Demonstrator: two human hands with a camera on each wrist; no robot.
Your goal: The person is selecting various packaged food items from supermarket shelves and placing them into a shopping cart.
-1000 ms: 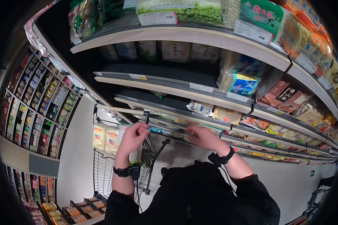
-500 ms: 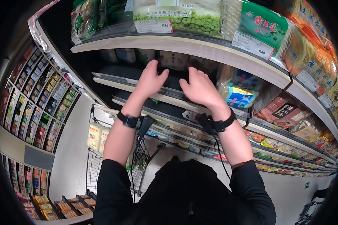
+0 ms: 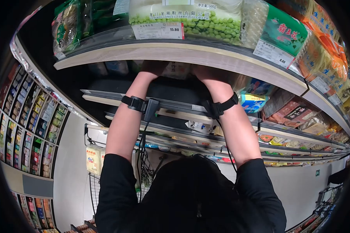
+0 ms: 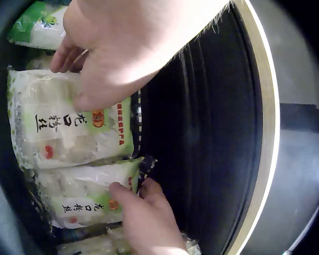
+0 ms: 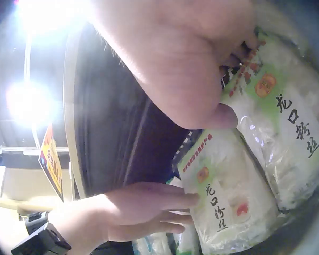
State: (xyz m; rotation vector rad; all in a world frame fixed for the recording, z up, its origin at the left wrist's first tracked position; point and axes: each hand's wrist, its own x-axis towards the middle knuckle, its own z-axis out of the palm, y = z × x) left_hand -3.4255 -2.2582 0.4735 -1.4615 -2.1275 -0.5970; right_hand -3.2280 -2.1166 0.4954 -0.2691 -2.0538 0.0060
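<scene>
Under the top shelf board, two clear packs of dried vermicelli with green-and-white labels stand side by side. My left hand is at the outer side of the first vermicelli pack, thumb over its front. In the right wrist view its fingers look fairly straight against that pack's side. Beside it, my right hand has its thumb at the front of the second vermicelli pack and other fingers by its lower edge. From the head view, shadow partly hides both hands.
The upper shelf board runs above my wrists, with pea-print vermicelli bags on it. A blue-and-yellow pack sits right of my right arm. A wire shopping cart holding noodle packs stands at lower left.
Both hands have risen from in front of the lower shelves and reached forward, under the upper board, to the vermicelli packs. The head view has come nearer to the shelf.
</scene>
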